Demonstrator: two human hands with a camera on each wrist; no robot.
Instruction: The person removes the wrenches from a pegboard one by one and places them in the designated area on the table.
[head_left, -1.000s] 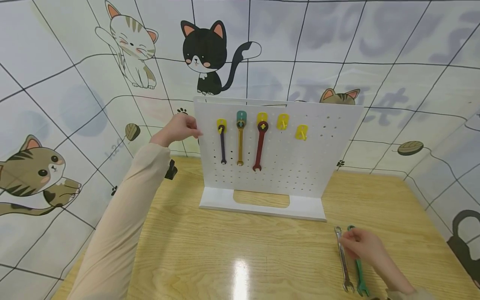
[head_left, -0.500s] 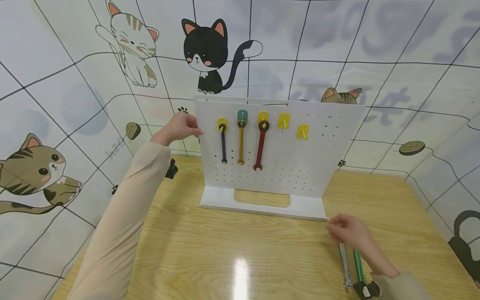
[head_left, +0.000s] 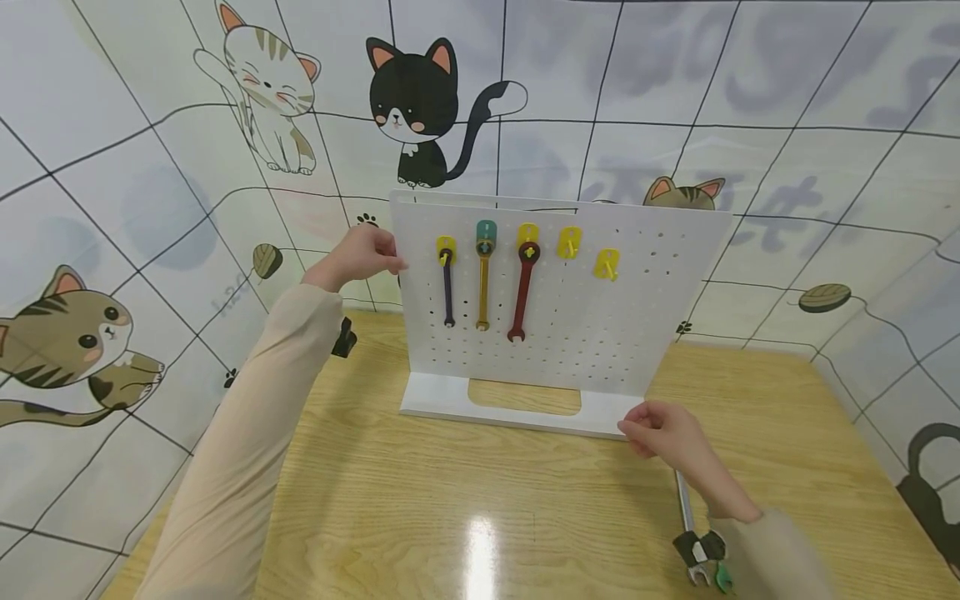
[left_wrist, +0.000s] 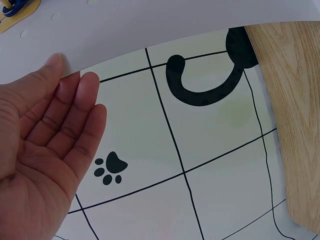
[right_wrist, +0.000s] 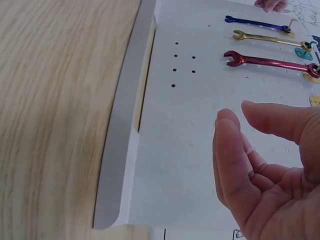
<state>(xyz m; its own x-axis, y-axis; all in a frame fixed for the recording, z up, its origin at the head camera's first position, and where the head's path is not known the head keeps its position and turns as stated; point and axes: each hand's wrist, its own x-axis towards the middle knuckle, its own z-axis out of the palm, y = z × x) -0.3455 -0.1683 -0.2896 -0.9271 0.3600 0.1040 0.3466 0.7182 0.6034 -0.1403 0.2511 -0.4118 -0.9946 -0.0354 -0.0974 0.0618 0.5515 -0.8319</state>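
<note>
A white pegboard (head_left: 585, 325) stands upright on the table. My left hand (head_left: 366, 252) pinches its left edge; in the left wrist view the thumb (left_wrist: 56, 64) lies on the board's front and the fingers go behind it. Three wrenches hang on the board: a blue-purple wrench (head_left: 448, 292), a gold wrench (head_left: 483, 287) and a red wrench (head_left: 522, 292). My right hand (head_left: 667, 433) hovers by the base's right front corner. In the right wrist view a gap separates its thumb and forefinger, with nothing held. Below it lie a silver wrench (head_left: 684, 504) and a green wrench (head_left: 723, 577), both partly hidden.
Two yellow hooks (head_left: 568, 242) on the board, right of the red wrench, carry nothing. The wooden table (head_left: 405, 500) extends in front of the board and to both sides. A cat-patterned wall covering (head_left: 570, 100) rises behind and at the sides.
My right hand has moved left and away from me, from over the loose wrenches to the base's corner. The left hand keeps its place on the board's edge.
</note>
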